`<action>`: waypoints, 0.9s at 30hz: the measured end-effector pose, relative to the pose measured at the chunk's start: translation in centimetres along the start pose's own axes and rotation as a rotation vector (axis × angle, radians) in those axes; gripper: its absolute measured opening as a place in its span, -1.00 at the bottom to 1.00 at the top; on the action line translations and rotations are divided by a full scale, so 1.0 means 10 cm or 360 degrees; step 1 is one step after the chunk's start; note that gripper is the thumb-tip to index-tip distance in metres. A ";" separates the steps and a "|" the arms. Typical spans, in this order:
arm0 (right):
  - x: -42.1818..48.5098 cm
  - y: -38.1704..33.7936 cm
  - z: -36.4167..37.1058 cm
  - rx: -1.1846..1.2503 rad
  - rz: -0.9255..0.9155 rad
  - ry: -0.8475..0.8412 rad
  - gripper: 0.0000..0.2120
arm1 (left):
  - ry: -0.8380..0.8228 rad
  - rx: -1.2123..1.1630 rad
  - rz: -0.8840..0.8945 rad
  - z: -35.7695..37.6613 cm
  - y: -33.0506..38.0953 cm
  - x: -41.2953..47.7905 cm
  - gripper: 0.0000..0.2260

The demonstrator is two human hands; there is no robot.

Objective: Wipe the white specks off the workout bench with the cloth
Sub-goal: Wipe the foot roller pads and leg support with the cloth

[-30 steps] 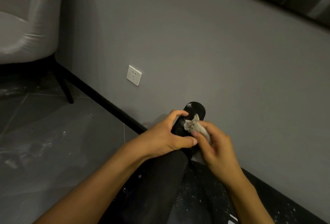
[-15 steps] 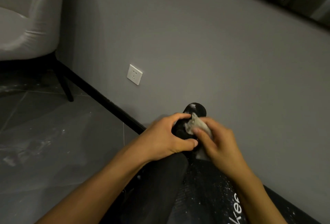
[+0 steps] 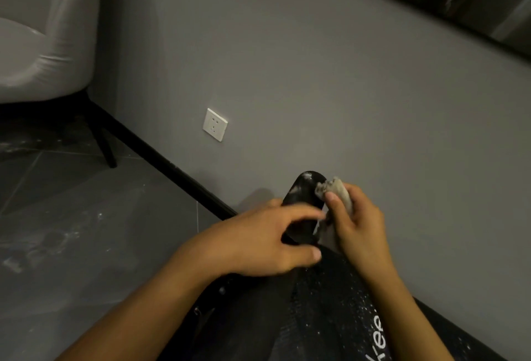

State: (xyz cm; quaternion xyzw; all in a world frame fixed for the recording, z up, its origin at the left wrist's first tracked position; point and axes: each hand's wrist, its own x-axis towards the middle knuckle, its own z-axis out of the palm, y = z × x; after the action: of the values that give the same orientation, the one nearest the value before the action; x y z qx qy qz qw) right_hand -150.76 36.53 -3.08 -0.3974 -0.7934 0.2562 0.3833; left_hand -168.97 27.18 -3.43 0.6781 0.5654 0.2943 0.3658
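The black workout bench (image 3: 330, 317) runs from the bottom of the view toward the wall, its surface dotted with white specks. Its rounded black end pad (image 3: 301, 191) carries white smears. My right hand (image 3: 356, 222) grips a bunched grey cloth (image 3: 334, 188) and holds it against the pad's right edge. My left hand (image 3: 258, 242) lies over the pad's near part with fingers spread and blurred, the thumb at the bench side. Part of the pad is hidden under both hands.
A grey wall (image 3: 316, 87) with a white socket (image 3: 215, 124) stands just behind the bench. A black baseboard (image 3: 161, 159) runs along the floor. A grey upholstered chair (image 3: 37, 38) on dark legs sits at the far left on dusty grey tiles (image 3: 71, 231).
My right hand has slid the cloth from the pad's middle to its upper right edge, uncovering white smears. My left hand has loosened from its grip on the pad and spread its fingers.
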 end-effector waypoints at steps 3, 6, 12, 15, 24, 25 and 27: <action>0.25 0.10 0.06 -0.0142 0.0027 0.0074 -0.91 | -0.0159 0.0187 -0.0103 0.06 0.09 -0.08 -0.44; 0.42 0.15 0.12 -0.0315 0.0045 0.0051 -0.97 | -0.0071 0.0059 -0.0148 0.12 0.12 -0.13 -0.46; 0.04 -0.04 0.02 -0.0115 -0.0197 -0.0329 -0.91 | 0.0088 -0.0022 -0.0171 0.16 0.10 -0.12 -0.53; -0.07 -0.09 -0.05 0.0021 -0.0244 -0.0482 -0.86 | 0.0105 0.0021 -0.0165 0.17 0.13 -0.11 -0.55; 0.55 0.18 0.17 -0.0651 -0.0028 -0.0013 -0.80 | 0.0129 0.0187 -0.0152 0.19 0.15 -0.10 -0.52; 0.50 0.14 0.16 -0.0616 -0.0043 -0.0048 -0.80 | 0.0117 0.0170 -0.0157 0.19 0.14 -0.10 -0.53; 0.30 0.02 0.12 -0.0467 -0.0115 -0.0193 -0.81 | 0.0074 0.0056 -0.0179 0.18 0.11 -0.10 -0.55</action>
State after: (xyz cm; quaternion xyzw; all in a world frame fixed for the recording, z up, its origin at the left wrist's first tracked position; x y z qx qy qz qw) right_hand -152.85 39.04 -2.75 -0.4041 -0.8578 0.1472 0.2816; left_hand -167.13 25.79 -3.51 0.6445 0.6161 0.2790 0.3567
